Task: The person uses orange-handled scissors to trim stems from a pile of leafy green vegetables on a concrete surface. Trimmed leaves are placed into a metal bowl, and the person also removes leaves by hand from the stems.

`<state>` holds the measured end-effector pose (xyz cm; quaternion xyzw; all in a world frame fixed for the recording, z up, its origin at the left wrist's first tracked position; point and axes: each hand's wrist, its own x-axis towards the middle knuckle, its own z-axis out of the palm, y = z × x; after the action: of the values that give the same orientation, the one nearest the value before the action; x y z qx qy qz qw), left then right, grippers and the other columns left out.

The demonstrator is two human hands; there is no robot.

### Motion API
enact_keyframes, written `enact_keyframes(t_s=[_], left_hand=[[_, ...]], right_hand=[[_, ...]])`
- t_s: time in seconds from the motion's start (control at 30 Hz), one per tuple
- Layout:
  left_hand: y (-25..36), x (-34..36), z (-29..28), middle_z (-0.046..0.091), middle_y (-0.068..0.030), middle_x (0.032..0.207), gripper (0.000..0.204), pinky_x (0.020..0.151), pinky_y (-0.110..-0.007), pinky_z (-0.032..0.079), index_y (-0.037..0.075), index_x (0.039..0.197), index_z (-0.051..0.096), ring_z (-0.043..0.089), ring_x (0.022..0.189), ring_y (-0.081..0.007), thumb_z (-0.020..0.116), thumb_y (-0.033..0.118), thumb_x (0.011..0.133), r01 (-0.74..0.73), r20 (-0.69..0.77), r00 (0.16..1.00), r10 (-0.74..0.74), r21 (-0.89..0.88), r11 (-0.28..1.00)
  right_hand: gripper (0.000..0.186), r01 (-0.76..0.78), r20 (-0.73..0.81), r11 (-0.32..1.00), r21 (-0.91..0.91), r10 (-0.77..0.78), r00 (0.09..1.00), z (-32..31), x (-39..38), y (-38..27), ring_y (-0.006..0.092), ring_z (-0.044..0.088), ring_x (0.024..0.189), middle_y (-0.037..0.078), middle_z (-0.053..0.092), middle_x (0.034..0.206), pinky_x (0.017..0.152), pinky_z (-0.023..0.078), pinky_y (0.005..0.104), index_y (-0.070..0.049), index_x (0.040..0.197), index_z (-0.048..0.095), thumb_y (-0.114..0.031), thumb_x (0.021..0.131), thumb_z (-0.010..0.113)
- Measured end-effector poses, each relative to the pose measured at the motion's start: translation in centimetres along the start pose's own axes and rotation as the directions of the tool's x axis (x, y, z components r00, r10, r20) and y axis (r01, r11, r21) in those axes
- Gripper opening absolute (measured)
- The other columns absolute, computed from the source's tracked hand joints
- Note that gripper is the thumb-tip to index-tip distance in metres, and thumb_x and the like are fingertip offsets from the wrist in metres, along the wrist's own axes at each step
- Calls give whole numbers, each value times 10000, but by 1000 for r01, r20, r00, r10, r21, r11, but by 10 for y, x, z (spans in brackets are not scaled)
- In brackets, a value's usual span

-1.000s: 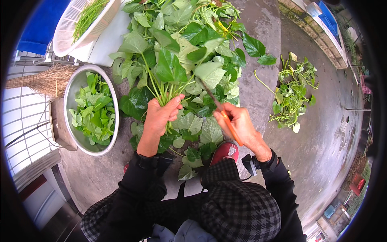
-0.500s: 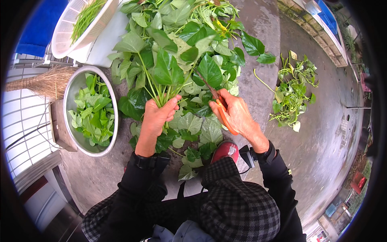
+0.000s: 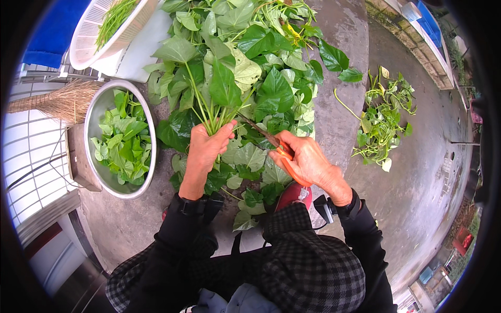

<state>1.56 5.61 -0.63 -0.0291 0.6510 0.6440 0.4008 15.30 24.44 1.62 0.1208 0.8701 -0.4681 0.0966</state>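
Observation:
My left hand (image 3: 206,143) is closed around a bunch of leafy green stems (image 3: 219,91), their heart-shaped leaves fanning out above it. My right hand (image 3: 305,159) grips orange-handled scissors (image 3: 286,157), whose dark blades reach up and left to the stems just right of my left fist. Beneath both hands, a large heap of green leaves and stems (image 3: 276,31) covers the grey concrete (image 3: 339,125). To the left, a metal basin (image 3: 152,151) holds loose cut leaves (image 3: 122,135).
A white perforated basket (image 3: 83,47) with green stems sits at upper left on a white block, near blue material (image 3: 47,36) and a straw broom (image 3: 62,101). On the right are a smaller vine pile (image 3: 383,120) and a low ledge (image 3: 412,47). A red shoe (image 3: 289,198) is below.
The scissors have swung leftward, their blades now lower and at the stems by my left fist. My left hand still holds the bunch in much the same place. The view shifted slightly.

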Motion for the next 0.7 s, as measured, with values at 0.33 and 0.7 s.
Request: enact_keyframes(t_s=[0.33,0.7], left_hand=[[-12,1,3,608,-1,665,180,414,-189,329,3,963,679,429,487,-11,638,134,846,-107,-50,992,116,160,981],[-8,-1,-1,591,-6,677,208,413,-177,271,-22,1007,655,391,483,-8,623,121,859,-57,13,998,56,146,988]], right_hand=[[285,-30,56,1000,-8,30,998,-2,6,-9,382,497,481,197,478,509,477,396,424,15,775,537,-255,840,601],[220,-188,-93,891,414,247,964,7,3,4,97,425,510,4,447,536,467,361,309,-6,803,553,-214,867,586]])
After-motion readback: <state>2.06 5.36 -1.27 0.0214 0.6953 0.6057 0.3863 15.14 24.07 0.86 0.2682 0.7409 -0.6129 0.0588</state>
